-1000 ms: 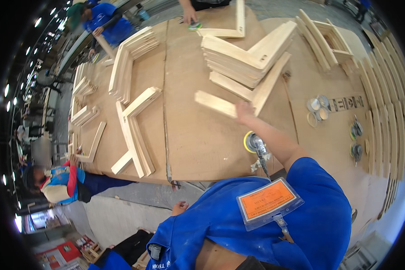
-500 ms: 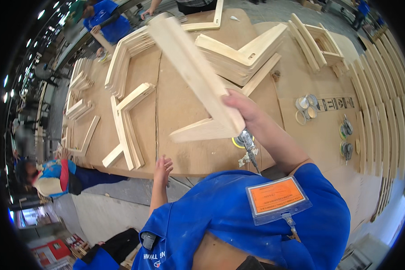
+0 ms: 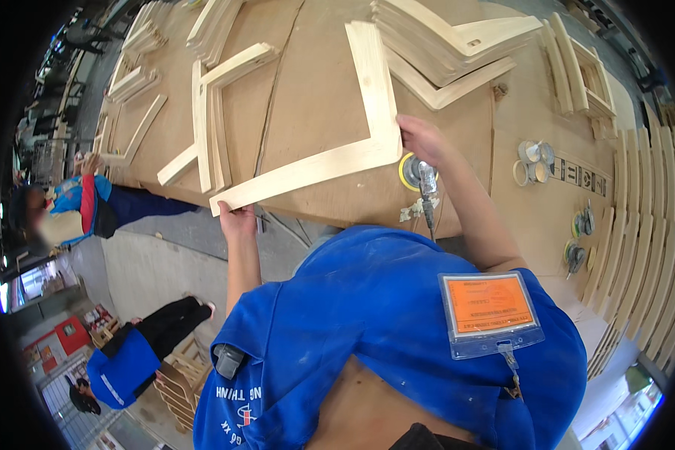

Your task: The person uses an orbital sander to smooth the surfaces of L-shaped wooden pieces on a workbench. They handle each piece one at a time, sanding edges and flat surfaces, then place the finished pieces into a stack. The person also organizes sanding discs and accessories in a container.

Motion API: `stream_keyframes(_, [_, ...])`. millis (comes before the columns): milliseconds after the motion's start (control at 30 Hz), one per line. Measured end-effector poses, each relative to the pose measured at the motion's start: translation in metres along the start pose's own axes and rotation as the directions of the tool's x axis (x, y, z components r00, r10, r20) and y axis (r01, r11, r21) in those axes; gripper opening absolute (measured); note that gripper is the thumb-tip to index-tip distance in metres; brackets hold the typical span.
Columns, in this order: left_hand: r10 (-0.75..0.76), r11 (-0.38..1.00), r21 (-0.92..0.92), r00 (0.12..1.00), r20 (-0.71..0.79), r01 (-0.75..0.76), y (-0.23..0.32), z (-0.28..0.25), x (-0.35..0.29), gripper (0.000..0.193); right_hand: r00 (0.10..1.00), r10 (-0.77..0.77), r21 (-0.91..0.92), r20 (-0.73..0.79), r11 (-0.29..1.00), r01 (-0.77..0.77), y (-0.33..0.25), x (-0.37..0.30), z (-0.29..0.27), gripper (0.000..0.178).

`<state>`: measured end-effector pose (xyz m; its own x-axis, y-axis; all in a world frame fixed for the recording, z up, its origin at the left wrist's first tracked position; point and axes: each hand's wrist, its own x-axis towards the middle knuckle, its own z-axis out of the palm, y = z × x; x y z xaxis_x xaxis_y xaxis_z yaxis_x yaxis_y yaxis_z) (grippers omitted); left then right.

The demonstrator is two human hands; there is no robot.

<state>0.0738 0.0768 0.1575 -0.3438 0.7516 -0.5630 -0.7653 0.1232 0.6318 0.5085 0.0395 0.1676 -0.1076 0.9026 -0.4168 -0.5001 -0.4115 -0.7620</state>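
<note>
A pale L-shaped wooden frame piece is held above the table near its front edge, its corner to the right and one arm pointing away. My left hand is closed on the end of its long arm, thumb on top. At the corner, my right hand grips the outer edge; part of its fingers is hidden behind the wood. Just below my right hand, a corded sander with a yellow-rimmed disc lies on the table. A stack of similar angled pieces sits beyond it.
More angled pieces are stacked on the cardboard-covered table at left. Sanding discs, two more sanders and long slats are on the right. One person stands at the left edge, another behind.
The wooden piece has swung down and turned, its long arm now reaching left. My left hand, empty before, has taken hold of that end. The view has shifted nearer the table's front.
</note>
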Motion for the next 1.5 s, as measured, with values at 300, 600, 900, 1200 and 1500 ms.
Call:
stream_keyframes(300, [-0.192, 0.972, 0.123, 0.977, -0.091, 0.203, -0.048, -0.099, 0.054, 0.046, 0.875, -0.165, -0.889, -0.455, 0.139, -0.436, 0.106, -0.031, -0.062, 0.085])
stream_keyframes(600, [-0.374, 0.831, 0.327, 0.888, -0.269, 0.45, -0.048, -0.149, 0.084, 0.067, 0.91, -0.321, -0.957, -0.262, 0.206, -0.203, 0.114, -0.036, -0.029, 0.073])
stream_keyframes(900, [-0.297, 0.767, 0.512, 0.921, -0.253, 0.388, -0.05, -0.146, 0.085, 0.045, 0.978, -0.207, -0.999, -0.04, 0.008, -0.039, 0.124, 0.033, 0.036, 0.068])
stream_keyframes(1200, [-0.316, 0.613, 0.69, 0.92, -0.232, 0.385, -0.029, -0.157, 0.085, 0.041, 0.958, -0.239, -0.984, -0.158, -0.044, -0.173, 0.066, 0.143, 0.026, 0.067])
stream_keyframes(1500, [-0.329, 0.457, 0.797, 0.908, -0.26, 0.394, -0.017, -0.149, 0.086, 0.037, 0.93, -0.248, -0.953, -0.272, -0.065, -0.296, 0.019, 0.214, 0.039, 0.066])
